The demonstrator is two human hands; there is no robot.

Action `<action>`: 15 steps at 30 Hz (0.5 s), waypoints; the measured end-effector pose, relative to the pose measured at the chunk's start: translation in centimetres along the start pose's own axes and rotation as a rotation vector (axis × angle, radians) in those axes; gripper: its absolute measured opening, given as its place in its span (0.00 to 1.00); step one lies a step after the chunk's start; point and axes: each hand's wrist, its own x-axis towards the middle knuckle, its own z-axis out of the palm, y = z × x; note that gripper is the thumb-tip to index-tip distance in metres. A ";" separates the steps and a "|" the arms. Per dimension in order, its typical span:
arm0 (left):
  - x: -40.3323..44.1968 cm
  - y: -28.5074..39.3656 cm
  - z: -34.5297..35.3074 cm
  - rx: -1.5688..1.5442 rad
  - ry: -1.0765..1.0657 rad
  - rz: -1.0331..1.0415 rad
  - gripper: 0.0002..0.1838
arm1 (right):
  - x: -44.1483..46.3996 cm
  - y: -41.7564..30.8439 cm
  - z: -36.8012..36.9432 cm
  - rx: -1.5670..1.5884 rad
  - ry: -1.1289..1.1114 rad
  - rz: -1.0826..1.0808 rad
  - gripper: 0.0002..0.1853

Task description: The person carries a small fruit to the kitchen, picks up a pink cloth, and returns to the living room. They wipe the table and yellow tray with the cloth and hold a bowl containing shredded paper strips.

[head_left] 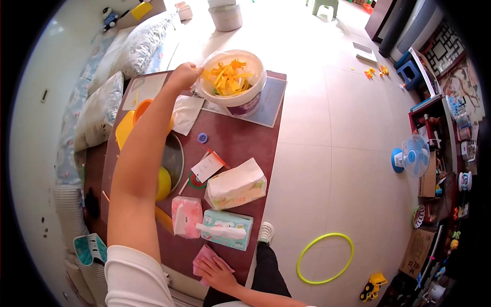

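Note:
My left hand is stretched out to the far end of the dark red table, its fingers closed at the rim of a white bucket. Orange-yellow strips or peels fill the top of this bucket, which also seems to have a clear plastic liner at its edge. At the table's near end, my right hand presses on a crumpled pink cloth and holds it. Part of the table is hidden behind my left forearm.
Tissue packs, one white, one pink and one teal, lie mid-table. Beside them are a white card and a blue roll. A green hoop, a toy digger and a fan stand around the floor.

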 end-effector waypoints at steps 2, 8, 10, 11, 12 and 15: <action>-1.2 1.0 0.2 -0.530 -0.268 -0.420 0.21 | 0.2 0.2 0.0 0.000 0.003 -0.002 0.19; -1.9 0.1 2.3 -0.666 -0.218 -0.243 0.14 | 0.5 0.0 0.1 0.017 0.005 0.036 0.19; -1.7 -0.8 0.8 -0.627 -0.205 -0.186 0.14 | 0.6 0.1 0.2 0.028 0.011 0.029 0.18; -2.0 -1.2 -0.3 -0.676 -0.183 -0.192 0.14 | 0.4 0.2 0.3 0.014 -0.008 0.014 0.21; -2.8 -0.9 -2.1 -0.722 -0.161 -0.195 0.14 | 0.4 0.1 0.3 0.002 -0.023 -0.001 0.25; -9.2 0.5 -7.5 -0.930 0.034 -0.086 0.15 | 0.5 0.2 0.8 -0.020 0.016 -0.020 0.21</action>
